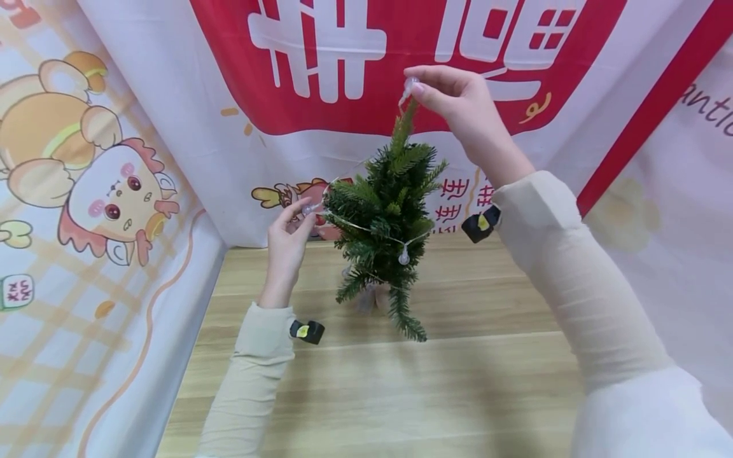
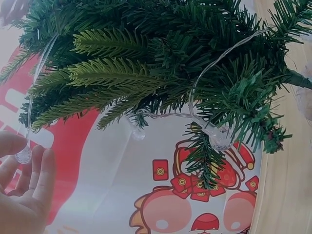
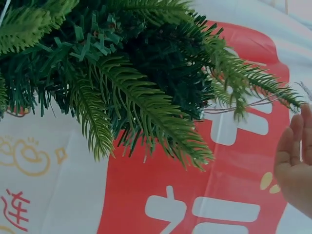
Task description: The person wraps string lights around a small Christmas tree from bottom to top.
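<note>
A small green artificial fir tree (image 1: 386, 216) stands on the wooden table (image 1: 401, 388), strung with a clear wire of small round bulbs (image 1: 403, 257). My left hand (image 1: 289, 238) pinches one clear bulb (image 2: 23, 155) at the tree's left side. High at the tree's tip, my right hand (image 1: 452, 95) pinches another bulb (image 1: 410, 84) on the same wire. The left wrist view shows branches (image 2: 146, 63), the wire and a further bulb (image 2: 220, 139). In the right wrist view the branches (image 3: 122, 83) fill the frame, with my right hand (image 3: 296, 161) at the edge.
Printed cloth hangs all around: a red and white banner (image 1: 401, 70) behind the tree and a cartoon-character sheet (image 1: 97, 191) on the left. The table's bare wood stretches toward me in front of the tree.
</note>
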Motion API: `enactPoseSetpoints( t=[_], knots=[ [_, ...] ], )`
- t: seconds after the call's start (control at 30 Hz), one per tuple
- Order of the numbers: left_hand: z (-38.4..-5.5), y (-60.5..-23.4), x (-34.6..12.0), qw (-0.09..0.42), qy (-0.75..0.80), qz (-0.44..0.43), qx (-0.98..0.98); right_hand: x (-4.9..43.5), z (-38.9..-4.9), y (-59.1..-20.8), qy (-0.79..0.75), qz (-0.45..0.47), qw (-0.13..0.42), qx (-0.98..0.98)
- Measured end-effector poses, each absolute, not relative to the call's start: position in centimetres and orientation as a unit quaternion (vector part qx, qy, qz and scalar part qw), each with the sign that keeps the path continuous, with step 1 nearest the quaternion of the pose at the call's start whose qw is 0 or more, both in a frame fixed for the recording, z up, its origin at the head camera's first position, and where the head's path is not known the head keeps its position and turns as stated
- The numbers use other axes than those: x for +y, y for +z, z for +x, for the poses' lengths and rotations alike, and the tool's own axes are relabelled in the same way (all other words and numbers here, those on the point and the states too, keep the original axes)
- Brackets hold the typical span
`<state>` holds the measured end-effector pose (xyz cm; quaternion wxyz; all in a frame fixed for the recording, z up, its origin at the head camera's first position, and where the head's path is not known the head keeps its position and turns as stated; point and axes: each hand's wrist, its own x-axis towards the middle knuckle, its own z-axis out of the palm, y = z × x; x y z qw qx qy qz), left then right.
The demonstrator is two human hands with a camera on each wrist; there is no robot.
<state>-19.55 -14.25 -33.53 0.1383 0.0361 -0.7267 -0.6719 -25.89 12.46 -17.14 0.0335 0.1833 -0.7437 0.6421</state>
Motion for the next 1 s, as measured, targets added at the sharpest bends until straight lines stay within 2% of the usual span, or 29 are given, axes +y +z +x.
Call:
enactPoseSetpoints(
  t=[0.2, 0.43, 1.0],
  knots=[
    [-19.5, -33.7, -14.4, 0.135, -0.677, 0.030, -0.723, 12.6, -26.6, -17.4, 0.690, 0.133, 0.002, -0.711],
    [-19.7, -33.7, -14.4, 0.137, -0.683, 0.029, -0.717, 13.6, -26.5, -18.1, 0.733, 0.136, -0.022, -0.666],
    [-19.9, -33.8, -14.2, 0.140, -0.697, 0.027, -0.703, 15.4, -24.7, -18.1, 0.666, 0.062, -0.090, -0.738]
  ],
)
